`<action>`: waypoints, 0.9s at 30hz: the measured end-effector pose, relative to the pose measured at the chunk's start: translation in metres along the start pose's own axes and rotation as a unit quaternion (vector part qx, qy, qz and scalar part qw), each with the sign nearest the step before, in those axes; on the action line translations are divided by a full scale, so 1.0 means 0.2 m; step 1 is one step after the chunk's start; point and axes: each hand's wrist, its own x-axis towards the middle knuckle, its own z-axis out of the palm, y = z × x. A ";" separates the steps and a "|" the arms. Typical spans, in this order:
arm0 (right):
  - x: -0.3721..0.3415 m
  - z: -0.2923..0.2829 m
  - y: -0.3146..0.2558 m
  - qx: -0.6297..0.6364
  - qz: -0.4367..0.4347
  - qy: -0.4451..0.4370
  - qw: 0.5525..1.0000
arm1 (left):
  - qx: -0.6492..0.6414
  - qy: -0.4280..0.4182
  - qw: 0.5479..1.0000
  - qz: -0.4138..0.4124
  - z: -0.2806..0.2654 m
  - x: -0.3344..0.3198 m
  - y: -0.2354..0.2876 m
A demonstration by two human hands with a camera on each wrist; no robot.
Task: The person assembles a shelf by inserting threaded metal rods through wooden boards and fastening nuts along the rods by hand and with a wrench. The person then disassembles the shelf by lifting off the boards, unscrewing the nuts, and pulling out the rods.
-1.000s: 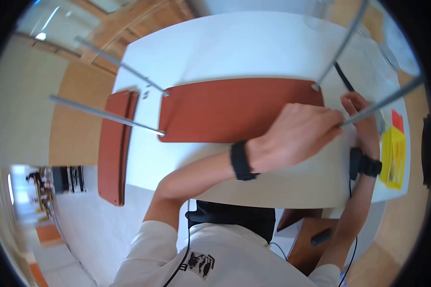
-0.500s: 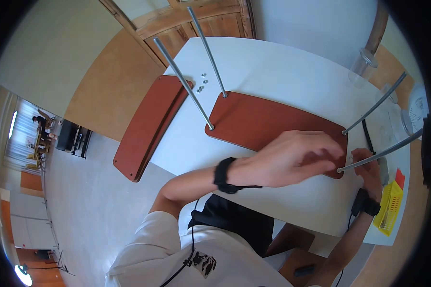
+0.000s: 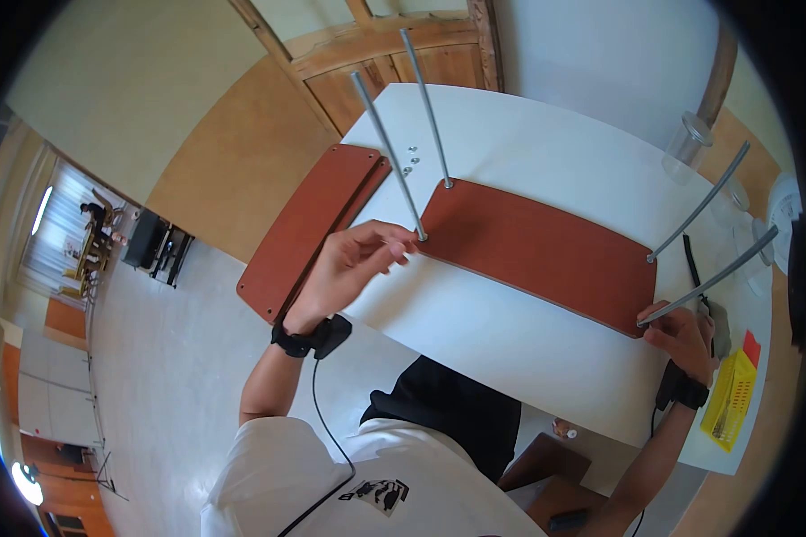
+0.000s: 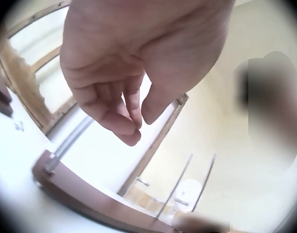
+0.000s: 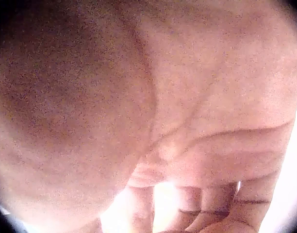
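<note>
L hand (image 3: 349,270) nr metal rod (image 3: 388,154); R hand (image 3: 683,342) at flat brd (image 3: 537,255).

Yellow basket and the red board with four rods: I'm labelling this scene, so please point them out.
Yellow basket (image 3: 731,400): head view, on its perforated part.
Red board (image 3: 542,255): head view, middle of its upward face.

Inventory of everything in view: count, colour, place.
table: 1, white, centre
flat board: 1, red-brown, on table
rods: 4, silver, one at each flat-board corner
stacked boards: at least 2, red-brown, table's left edge
small metal pieces: several, silver, beside stack
jar: 1, clear, far right; more clear containers nearby
basket: 1, yellow, right edge
door: 1, brown, behind table
background left: too small to itemise
wristbands: 2, black, one per wrist
left hand: 1, near left front rod
right hand: 1, at right front rod's foot
</note>
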 end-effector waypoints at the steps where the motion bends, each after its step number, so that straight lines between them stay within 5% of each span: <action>1: 0.00 0.00 0.00 0.021 -0.010 -0.007 1.000 | 0.029 0.046 0.998 -0.019 -0.06 -0.03 -0.03; 5: 0.03 -0.02 0.05 -0.027 0.003 0.016 1.000 | 0.132 0.264 0.955 -0.007 -0.35 -0.25 -0.22; 8: 0.02 -0.04 0.10 -0.012 -0.014 0.019 1.000 | 0.143 0.348 0.926 -0.033 -0.69 -0.54 -0.50; 10: 0.02 -0.05 0.13 -0.011 -0.046 0.021 0.999 | 0.250 0.497 0.827 -0.084 -0.83 -0.70 -0.61; 11: 0.02 -0.06 0.13 -0.015 -0.050 0.016 0.998 | 0.248 0.504 0.823 -0.085 -0.92 -0.77 -0.71; 13: 0.02 -0.06 0.11 -0.040 -0.026 0.008 0.999 | 0.296 0.525 0.762 -0.238 -0.97 -0.83 -0.76; 15: 0.01 -0.04 0.08 -0.036 -0.042 0.020 0.998 | 0.219 0.497 0.793 -0.277 -0.93 -0.86 -0.74; 17: -0.04 -0.02 0.05 -0.031 -0.054 0.035 0.997 | -0.011 0.402 0.898 -0.179 -0.86 -0.85 -0.67; 20: -0.11 -0.02 0.02 -0.069 -0.036 0.101 0.992 | -0.021 0.426 0.891 -0.155 -0.87 -0.84 -0.71; 22: -0.17 0.06 0.03 0.010 -0.097 0.257 0.962 | -0.025 0.426 0.892 -0.149 -0.87 -0.84 -0.71; 23: -0.20 0.09 -0.03 0.005 -0.097 0.257 0.962 | -0.026 0.426 0.893 -0.142 -0.87 -0.84 -0.71; 25: -0.29 0.25 -0.29 -0.223 -0.034 0.340 0.913 | -0.026 0.432 0.888 -0.157 -0.90 -0.85 -0.76; 27: -0.36 0.06 -0.21 -0.183 -0.039 0.294 0.937 | -0.024 0.439 0.881 -0.173 -0.91 -0.85 -0.77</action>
